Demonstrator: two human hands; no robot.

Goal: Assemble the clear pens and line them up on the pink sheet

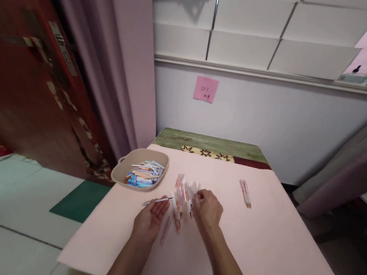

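Note:
My left hand [151,218], palm up, holds a slim white pen [156,201] with a dark tip that points to the right. My right hand [208,208] is closed at the right edge of a loose pile of clear and orange-patterned pen parts [179,199]; what its fingers pinch is too small to tell. A patterned tube [166,229] lies at the near side of the pile. To the left, a beige basket [118,173] holds many white, blue and orange pens [145,175]. Two pinkish pens [245,193] lie side by side on the right part of the table.
A pale pink sheet [273,252] covers most of the table, with a green patterned strip [210,142] showing at the far edge. Behind are a white wall with a pink note [206,89] and stacked white boxes [253,17]. A curtain and a red door stand at left.

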